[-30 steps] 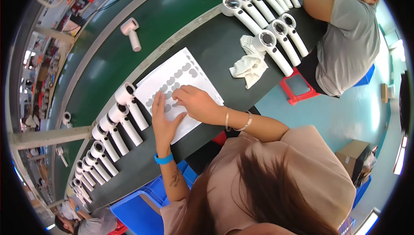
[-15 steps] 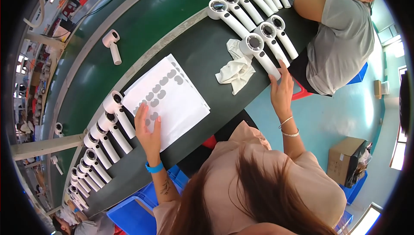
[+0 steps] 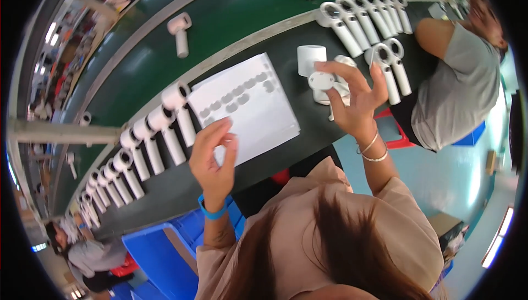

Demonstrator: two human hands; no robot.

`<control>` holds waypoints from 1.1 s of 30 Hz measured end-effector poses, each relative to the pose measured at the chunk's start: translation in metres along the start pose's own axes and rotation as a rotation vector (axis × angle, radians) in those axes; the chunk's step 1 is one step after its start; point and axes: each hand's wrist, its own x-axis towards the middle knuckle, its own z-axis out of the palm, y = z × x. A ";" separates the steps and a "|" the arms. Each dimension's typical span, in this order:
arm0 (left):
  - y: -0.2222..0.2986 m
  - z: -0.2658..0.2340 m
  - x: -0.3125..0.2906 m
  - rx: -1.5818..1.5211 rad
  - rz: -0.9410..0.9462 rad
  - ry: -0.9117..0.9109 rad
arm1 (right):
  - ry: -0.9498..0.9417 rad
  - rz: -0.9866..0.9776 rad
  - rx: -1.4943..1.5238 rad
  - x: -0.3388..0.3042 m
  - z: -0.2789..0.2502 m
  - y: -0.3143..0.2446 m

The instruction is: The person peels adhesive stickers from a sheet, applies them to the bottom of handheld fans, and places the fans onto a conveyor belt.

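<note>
Device (image 3: pixel 330 88) half behind right hand (image 3: pixel 355 99)

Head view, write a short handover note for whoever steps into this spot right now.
Right hand: raised, holding one white handheld unit by its round head.
Left hand: lifted above the sticker sheet, fingers pinched; what they hold is too small to tell.
Row of white units lies left of the sheet, another row far right.
Done and left: cannot tell which units are finished.

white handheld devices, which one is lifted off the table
The white handheld device gripped in the right hand, raised above the table; the rest lie in rows.
</note>
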 end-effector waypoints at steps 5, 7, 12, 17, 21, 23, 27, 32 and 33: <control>0.028 0.011 0.008 -0.269 -0.047 -0.145 | -0.184 -0.096 0.268 0.009 0.049 -0.048; 0.019 0.014 0.005 -0.163 -0.041 -0.097 | -0.122 -0.001 0.391 -0.002 0.070 -0.058; 0.004 0.001 -0.014 -0.264 -0.153 0.025 | -0.196 0.298 0.479 0.009 0.067 -0.081; 0.004 -0.004 -0.018 -0.393 -0.215 0.005 | -0.129 0.352 0.238 0.021 0.035 -0.086; 0.011 -0.007 -0.018 -0.488 -0.279 -0.069 | -0.192 0.317 0.241 0.024 0.024 -0.100; 0.017 -0.006 -0.019 -0.511 -0.298 -0.032 | -0.212 0.408 0.305 0.026 0.022 -0.108; 0.028 -0.009 -0.020 -0.577 -0.392 0.057 | -0.241 0.488 0.364 0.024 0.024 -0.119; 0.028 -0.011 -0.023 -0.648 -0.402 0.093 | -0.334 0.550 0.443 0.021 0.035 -0.115; 0.027 -0.011 -0.024 -0.653 -0.395 0.079 | -0.333 0.553 0.442 0.020 0.038 -0.115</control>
